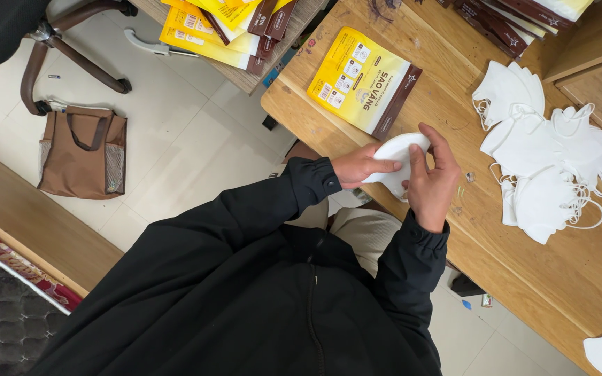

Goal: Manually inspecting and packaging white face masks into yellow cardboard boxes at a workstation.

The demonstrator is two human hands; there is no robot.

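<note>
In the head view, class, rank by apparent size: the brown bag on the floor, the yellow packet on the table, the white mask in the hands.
1. Brown bag
2. Yellow packet
3. White mask, partly hidden by both hands

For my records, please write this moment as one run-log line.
left hand: holds folded white face mask | right hand: holds same mask | flat yellow-brown packet: lies on wooden table

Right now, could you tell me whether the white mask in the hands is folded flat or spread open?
Folded flat: the white mask shows as one smooth curved half, pinched between the left hand and right hand, with no opened cup visible.
</note>
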